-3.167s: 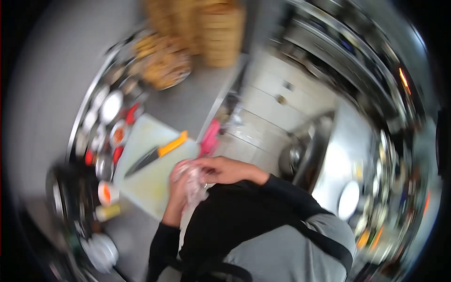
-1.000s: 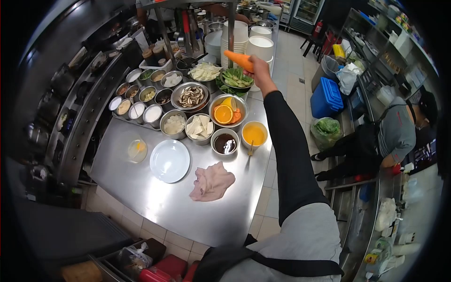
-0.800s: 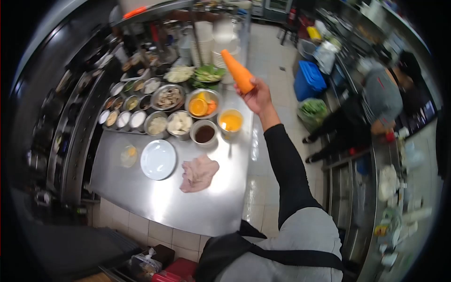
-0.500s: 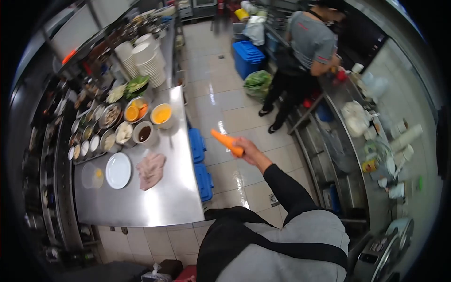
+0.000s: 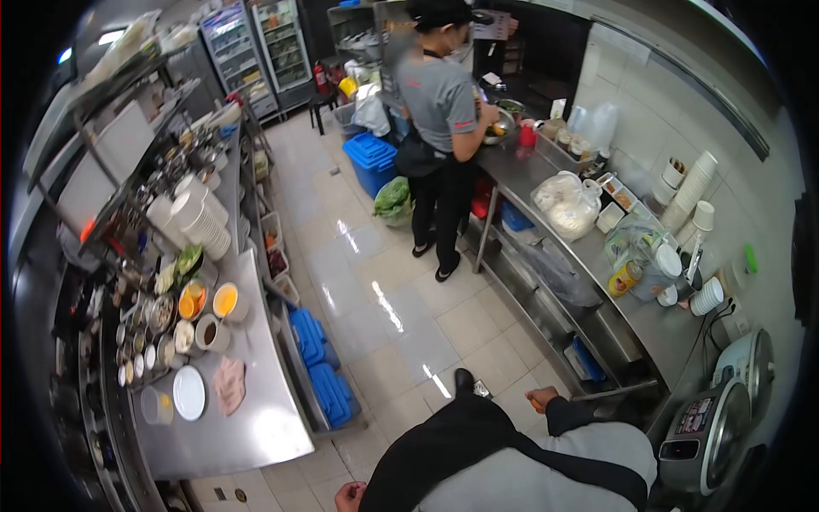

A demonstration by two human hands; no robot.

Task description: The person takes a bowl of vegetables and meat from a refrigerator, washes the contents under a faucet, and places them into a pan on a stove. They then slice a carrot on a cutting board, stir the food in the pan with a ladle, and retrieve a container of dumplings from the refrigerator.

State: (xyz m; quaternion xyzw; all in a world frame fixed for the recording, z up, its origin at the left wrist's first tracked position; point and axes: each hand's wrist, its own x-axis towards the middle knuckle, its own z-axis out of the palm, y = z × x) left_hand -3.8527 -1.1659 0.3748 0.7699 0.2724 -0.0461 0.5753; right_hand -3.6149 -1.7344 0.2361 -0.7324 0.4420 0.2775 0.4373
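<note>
My right hand (image 5: 543, 398) is low at my right side, its fingers curled closed, with a small bit of the orange carrot (image 5: 537, 407) showing at the fingers; most of the carrot is hidden. My left hand (image 5: 350, 496) is at the bottom edge beside my black apron (image 5: 444, 435), fingers curled; what it may hold is hidden. To the left, a steel table (image 5: 264, 431) carries a white plate (image 5: 189, 393), a pinkish cloth (image 5: 229, 385), a clear cup (image 5: 157, 406) and several food containers.
A co-worker (image 5: 439, 111) stands at the right counter (image 5: 512, 175) over a metal bowl (image 5: 502, 128). Blue-lidded bins (image 5: 333, 397) sit beside the left table. A blue bin (image 5: 371, 162) and a bag of greens (image 5: 393, 200) stand in the aisle. Rice cookers (image 5: 704, 435) are at lower right.
My right hand has dropped down and right, toward my body, with the carrot now mostly hidden. My left hand has come into view. The camera has tilted up and turned right.
</note>
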